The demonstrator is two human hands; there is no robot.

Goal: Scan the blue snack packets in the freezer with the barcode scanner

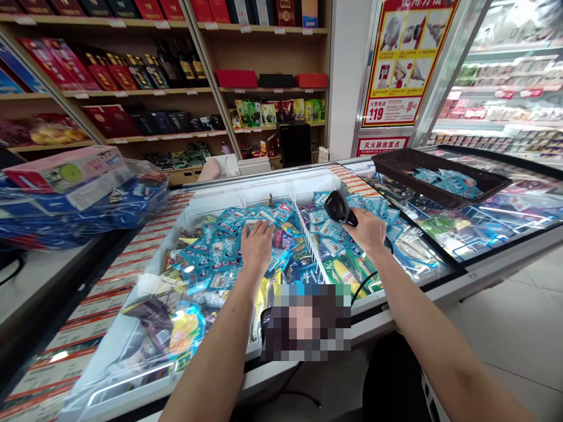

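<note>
Head view, the only one I have. Left grip (257,246) is wide, palm down, fingers spread, resting on blue foil sachets (220,249) heaped in the left compartment of a chest freezer (246,186). It's holding nothing that I can see. Right grip (368,230) is closed around the handle of a black handheld barcode scanner (342,208). The scanner's long axis runs up and left from that grip, with its head ahead of the fingers and pointing toward the left grip. A black cable (364,285) drops from below the right grip toward the near freezer edge.

A white wire divider (310,243) lies between the grips, so left is over one compartment and right over the other. More blue sachets (332,228) sit directly below and ahead of the right grip, so it's the nearer hand to that pile. Further right of that grip, a black woven tray (409,176) sits on the freezer's glass, holding similar sachets (446,183). Left of the left grip is a plastic-wrapped stack of boxes (79,202). Ahead of both grips are wooden shelves (272,89) of boxed goods. A pixelated patch (305,322) hides part of the near edge below the grips.
</note>
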